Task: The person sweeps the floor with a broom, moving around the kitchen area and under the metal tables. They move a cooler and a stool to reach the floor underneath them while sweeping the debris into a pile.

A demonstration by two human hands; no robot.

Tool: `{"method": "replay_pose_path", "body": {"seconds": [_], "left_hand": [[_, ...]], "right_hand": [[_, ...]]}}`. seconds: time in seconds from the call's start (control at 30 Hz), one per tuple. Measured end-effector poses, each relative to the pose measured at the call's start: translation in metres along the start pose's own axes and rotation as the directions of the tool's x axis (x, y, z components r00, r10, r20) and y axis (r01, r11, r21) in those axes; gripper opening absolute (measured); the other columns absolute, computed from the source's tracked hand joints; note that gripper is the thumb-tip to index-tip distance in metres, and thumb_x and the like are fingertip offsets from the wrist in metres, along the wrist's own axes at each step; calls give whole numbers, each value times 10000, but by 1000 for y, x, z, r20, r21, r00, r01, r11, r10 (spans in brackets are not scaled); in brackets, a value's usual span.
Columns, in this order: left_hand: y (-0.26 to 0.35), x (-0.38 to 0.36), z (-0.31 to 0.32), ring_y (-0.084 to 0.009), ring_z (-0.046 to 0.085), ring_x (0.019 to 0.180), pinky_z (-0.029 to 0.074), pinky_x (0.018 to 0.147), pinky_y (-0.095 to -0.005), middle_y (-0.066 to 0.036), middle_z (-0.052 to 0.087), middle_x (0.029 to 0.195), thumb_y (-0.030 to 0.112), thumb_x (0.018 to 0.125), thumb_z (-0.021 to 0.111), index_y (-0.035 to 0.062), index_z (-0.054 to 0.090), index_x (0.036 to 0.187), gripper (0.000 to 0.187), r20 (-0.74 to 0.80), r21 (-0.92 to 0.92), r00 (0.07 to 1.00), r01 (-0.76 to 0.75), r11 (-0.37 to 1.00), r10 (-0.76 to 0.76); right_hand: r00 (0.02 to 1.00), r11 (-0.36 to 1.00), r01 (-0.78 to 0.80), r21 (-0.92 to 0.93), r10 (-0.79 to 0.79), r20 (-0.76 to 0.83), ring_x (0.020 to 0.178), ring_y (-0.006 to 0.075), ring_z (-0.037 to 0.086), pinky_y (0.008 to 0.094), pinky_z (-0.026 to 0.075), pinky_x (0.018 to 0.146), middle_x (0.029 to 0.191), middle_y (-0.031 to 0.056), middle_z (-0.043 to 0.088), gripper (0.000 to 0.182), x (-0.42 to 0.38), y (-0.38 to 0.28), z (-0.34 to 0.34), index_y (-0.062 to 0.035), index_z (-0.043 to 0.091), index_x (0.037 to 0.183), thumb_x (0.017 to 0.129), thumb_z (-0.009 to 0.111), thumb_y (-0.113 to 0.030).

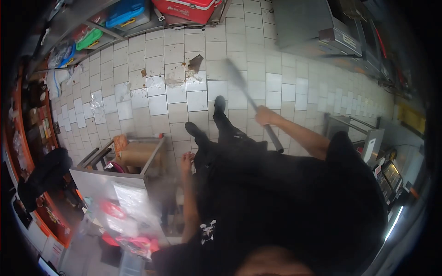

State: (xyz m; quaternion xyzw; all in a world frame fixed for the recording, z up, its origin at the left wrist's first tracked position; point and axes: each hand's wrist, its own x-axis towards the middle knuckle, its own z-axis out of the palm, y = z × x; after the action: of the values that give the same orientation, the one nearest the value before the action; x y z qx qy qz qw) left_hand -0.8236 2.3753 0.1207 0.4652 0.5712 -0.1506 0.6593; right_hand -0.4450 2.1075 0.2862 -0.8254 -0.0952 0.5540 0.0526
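My right hand (267,116) is wrapped around a long dark-grey handled tool (249,97). Its wider far end is blurred and points ahead over the tiles, while the near end of the handle reaches back beside my right leg. Hanging by my left leg, my left hand (187,158) has loosely curled fingers and no object visible in it. Ahead of my feet, a dark brown flat scrap (195,63) lies on the white tiled floor (197,101). Brown crumbs and smears are scattered to its left.
At my left stands a metal table (110,184) with plastic bags on it and a cardboard roll (138,154) below. A red cooler box (186,10) and lidded bins (125,16) line the far side. Metal equipment (304,27) stands far right, orange shelving (25,124) far left.
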Motion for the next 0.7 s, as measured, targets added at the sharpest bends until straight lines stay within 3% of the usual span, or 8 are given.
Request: {"method": "replay_pose_path", "body": {"seconds": [0.03, 0.1, 0.17, 0.27, 0.43, 0.5, 0.67, 0.7], "left_hand": [[-4, 1, 8, -187, 615, 966, 469, 778, -334, -84, 655, 1081, 372, 940, 542, 76, 574, 1146, 363, -2, 54, 1000, 26, 998, -26], [-14, 7, 23, -182, 614, 956, 468, 774, -320, -83, 659, 1073, 382, 937, 545, 74, 576, 1145, 374, -3, 38, 1000, 6, 999, -6], [-9, 5, 34, -177, 613, 946, 466, 769, -306, -82, 662, 1066, 393, 933, 548, 72, 578, 1144, 385, -15, 19, 1000, -18, 1000, 19], [21, -14, 50, -174, 617, 938, 469, 763, -302, -82, 670, 1050, 396, 931, 551, 63, 582, 1137, 393, -60, 99, 995, -77, 992, 83], [51, -37, 49, -177, 631, 915, 465, 750, -312, -84, 674, 1010, 372, 934, 551, 52, 587, 1101, 362, -116, 52, 984, -133, 990, 138], [55, -44, 43, -185, 634, 920, 452, 755, -307, -85, 671, 1006, 371, 938, 544, 58, 580, 1103, 356, -134, 84, 981, -131, 988, 142], [30, -32, 31, -175, 637, 934, 468, 774, -327, -78, 670, 1032, 376, 945, 532, 80, 585, 1139, 358, -109, 115, 985, -123, 986, 135], [21, -30, 28, -177, 638, 935, 466, 779, -328, -77, 670, 1035, 382, 946, 529, 78, 584, 1138, 364, -107, 152, 987, -106, 983, 123]], "right_hand": [[999, 997, 27, 70, -26, -27, 697, 340, 681, 400, 546, 643, 756, 231, 654, 222, 2, -15, 0, 125, 595, 752, 812, 489, -61], [940, 942, 324, -92, -309, 143, 621, 336, 658, 397, 531, 586, 628, 201, 630, 262, 16, -54, -9, 96, 589, 659, 817, 485, -86], [964, 898, 230, 374, -262, 37, 529, 272, 619, 374, 479, 463, 539, 157, 587, 239, 39, -85, 1, 81, 596, 688, 819, 517, -103], [955, 887, 177, 426, -260, 144, 467, 200, 566, 339, 415, 387, 536, 117, 566, 229, 111, -107, 1, 43, 597, 712, 840, 549, -141], [868, 672, 114, 732, -425, 255, 361, 159, 476, 330, 394, 374, 504, 74, 543, 344, 144, -90, -16, 50, 584, 736, 908, 530, -243], [783, 757, 483, 441, -598, 169, 377, 139, 464, 312, 391, 373, 529, 57, 524, 324, 127, -58, -25, 6, 593, 813, 945, 505, -277], [928, 870, 260, 420, -346, 142, 357, 90, 430, 262, 352, 370, 490, 12, 482, 357, -24, 30, -71, 30, 565, 972, 955, 503, -321], [939, 842, 213, 495, -316, 135, 349, 109, 452, 276, 357, 353, 484, 21, 484, 321, -43, 54, -68, 7, 549, 868, 943, 511, -303]]}}
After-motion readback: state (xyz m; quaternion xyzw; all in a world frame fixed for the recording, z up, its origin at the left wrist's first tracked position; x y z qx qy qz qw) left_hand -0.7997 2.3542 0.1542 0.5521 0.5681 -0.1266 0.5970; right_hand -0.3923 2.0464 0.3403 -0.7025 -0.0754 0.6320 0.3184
